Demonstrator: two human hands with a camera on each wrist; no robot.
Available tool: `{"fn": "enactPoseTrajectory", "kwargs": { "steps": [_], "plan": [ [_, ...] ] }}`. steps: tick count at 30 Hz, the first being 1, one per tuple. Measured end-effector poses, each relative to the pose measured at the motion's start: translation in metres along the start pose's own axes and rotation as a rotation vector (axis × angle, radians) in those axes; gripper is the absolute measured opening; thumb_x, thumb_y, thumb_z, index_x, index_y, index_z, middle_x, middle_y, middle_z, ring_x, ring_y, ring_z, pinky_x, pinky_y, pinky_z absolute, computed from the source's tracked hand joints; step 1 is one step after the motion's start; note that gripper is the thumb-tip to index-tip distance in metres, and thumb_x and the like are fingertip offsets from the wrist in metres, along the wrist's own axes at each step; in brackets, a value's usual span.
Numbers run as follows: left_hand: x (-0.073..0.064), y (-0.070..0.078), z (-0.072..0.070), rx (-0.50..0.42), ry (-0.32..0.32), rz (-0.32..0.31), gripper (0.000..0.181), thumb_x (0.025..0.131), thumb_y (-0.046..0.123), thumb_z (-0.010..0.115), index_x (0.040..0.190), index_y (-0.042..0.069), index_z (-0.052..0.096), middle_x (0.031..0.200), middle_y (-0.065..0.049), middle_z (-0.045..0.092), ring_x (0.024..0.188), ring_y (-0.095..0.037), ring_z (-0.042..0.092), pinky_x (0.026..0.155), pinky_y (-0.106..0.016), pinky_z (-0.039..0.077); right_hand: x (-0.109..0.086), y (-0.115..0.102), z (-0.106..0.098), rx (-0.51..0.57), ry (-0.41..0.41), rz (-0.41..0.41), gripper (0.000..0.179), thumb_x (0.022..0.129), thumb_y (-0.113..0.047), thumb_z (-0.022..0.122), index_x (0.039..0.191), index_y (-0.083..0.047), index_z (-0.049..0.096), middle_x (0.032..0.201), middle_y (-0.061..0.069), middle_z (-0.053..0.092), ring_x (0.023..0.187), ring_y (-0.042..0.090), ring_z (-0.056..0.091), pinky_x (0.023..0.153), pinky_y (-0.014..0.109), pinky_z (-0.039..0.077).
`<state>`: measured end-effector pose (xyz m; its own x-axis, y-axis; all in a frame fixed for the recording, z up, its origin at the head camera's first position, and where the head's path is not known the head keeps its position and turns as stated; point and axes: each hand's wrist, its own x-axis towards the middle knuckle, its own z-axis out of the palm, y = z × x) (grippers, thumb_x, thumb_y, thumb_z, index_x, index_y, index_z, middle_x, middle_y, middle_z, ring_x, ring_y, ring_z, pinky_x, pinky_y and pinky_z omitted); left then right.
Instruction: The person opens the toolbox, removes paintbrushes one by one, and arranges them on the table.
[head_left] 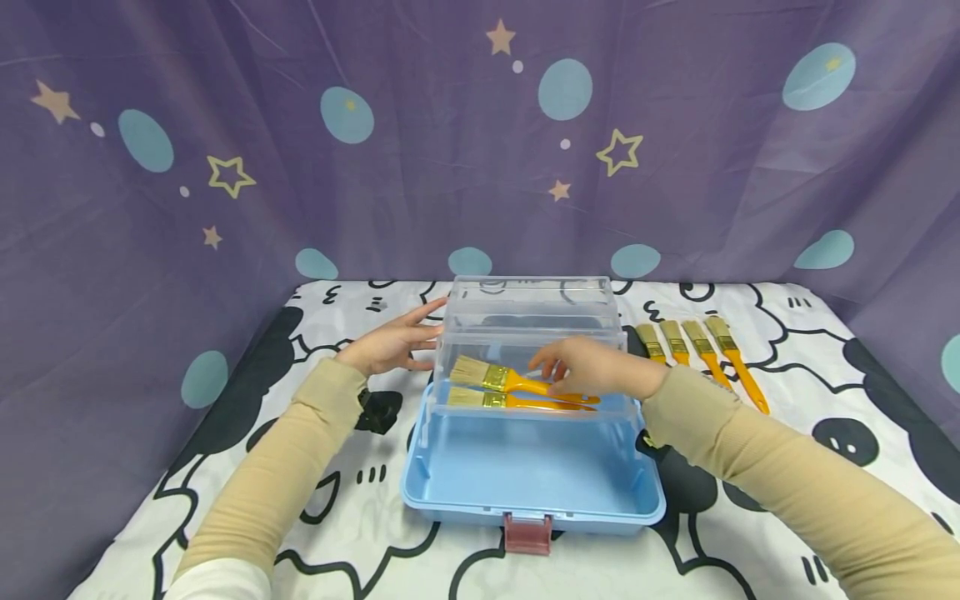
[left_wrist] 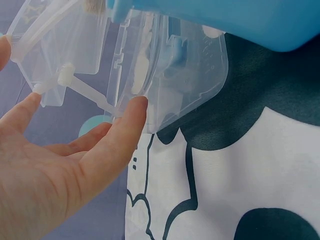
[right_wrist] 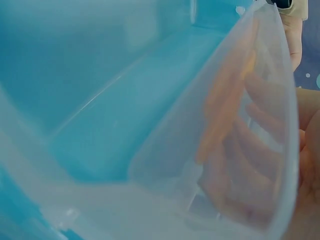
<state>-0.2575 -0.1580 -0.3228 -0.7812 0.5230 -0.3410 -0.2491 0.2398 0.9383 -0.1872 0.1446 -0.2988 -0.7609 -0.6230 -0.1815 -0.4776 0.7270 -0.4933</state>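
Observation:
A light blue toolbox (head_left: 525,467) stands with its clear lid (head_left: 532,292) raised and a translucent tray (head_left: 622,404) lifted at the back. Two paintbrushes with orange handles lie side by side in this tray: an upper paintbrush (head_left: 495,377) and a lower paintbrush (head_left: 480,398). My right hand (head_left: 592,367) is over the upper brush's handle, fingers loosely bent and thumb near the handle; the index fingertip appears apart from it. My left hand (head_left: 393,342), fingers spread, is at the left side of the lid and tray; in the left wrist view its fingertips (left_wrist: 137,107) come up against the clear plastic.
Several more paintbrushes (head_left: 738,367) lie in a row on the patterned cloth (head_left: 810,517), right of the toolbox. A reddish latch (head_left: 527,533) hangs at the box's front. Behind everything hangs a purple curtain (head_left: 420,192).

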Motion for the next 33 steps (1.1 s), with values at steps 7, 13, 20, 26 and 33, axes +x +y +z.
{"fn": "enactPoseTrajectory", "kwargs": {
  "steps": [7,13,20,26,33],
  "plan": [
    [-0.0005,-0.0001,-0.0002,-0.005,-0.004,-0.001,0.070,0.099,0.027,0.050,0.152,0.038,0.006,0.154,-0.010,0.025,0.141,-0.038,0.022,0.108,-0.061,0.027,0.0009,0.0005,0.0021,-0.008,0.012,-0.013,0.037,0.086,-0.007,0.068,0.123,-0.008,0.063,0.103,0.004,0.065,0.093,0.019,0.062,0.077,0.029,0.053],
    [-0.0006,0.0001,0.0001,-0.006,-0.006,0.005,0.070,0.099,0.027,0.050,0.152,0.038,0.006,0.153,-0.011,0.027,0.141,-0.038,0.023,0.108,-0.061,0.027,0.0029,0.0020,0.0031,0.002,0.012,-0.006,0.037,0.085,-0.004,0.069,0.121,-0.008,0.064,0.099,0.003,0.065,0.091,0.017,0.062,0.075,0.028,0.053],
    [-0.0011,0.0004,0.0005,-0.004,-0.009,0.006,0.069,0.099,0.026,0.049,0.152,0.038,0.006,0.154,-0.011,0.026,0.141,-0.038,0.023,0.108,-0.060,0.027,0.0023,0.0004,0.0039,0.026,0.010,0.015,0.037,0.085,-0.002,0.069,0.121,-0.009,0.064,0.100,0.003,0.065,0.092,0.018,0.063,0.077,0.029,0.054],
    [-0.0012,0.0006,0.0008,-0.002,-0.012,0.003,0.069,0.100,0.026,0.049,0.152,0.037,0.005,0.155,-0.010,0.023,0.142,-0.038,0.021,0.108,-0.061,0.026,0.0024,0.0013,0.0046,0.042,0.013,0.012,0.037,0.085,-0.001,0.068,0.121,-0.009,0.064,0.101,0.004,0.065,0.093,0.018,0.063,0.078,0.030,0.054],
    [-0.0013,0.0016,0.0010,-0.004,-0.010,0.001,0.068,0.100,0.025,0.048,0.152,0.037,0.005,0.155,-0.011,0.023,0.141,-0.038,0.022,0.108,-0.062,0.026,0.0036,0.0028,0.0049,0.057,0.000,0.015,0.037,0.085,0.000,0.067,0.121,-0.011,0.065,0.101,0.004,0.065,0.094,0.018,0.063,0.079,0.031,0.054]
  ]
}}
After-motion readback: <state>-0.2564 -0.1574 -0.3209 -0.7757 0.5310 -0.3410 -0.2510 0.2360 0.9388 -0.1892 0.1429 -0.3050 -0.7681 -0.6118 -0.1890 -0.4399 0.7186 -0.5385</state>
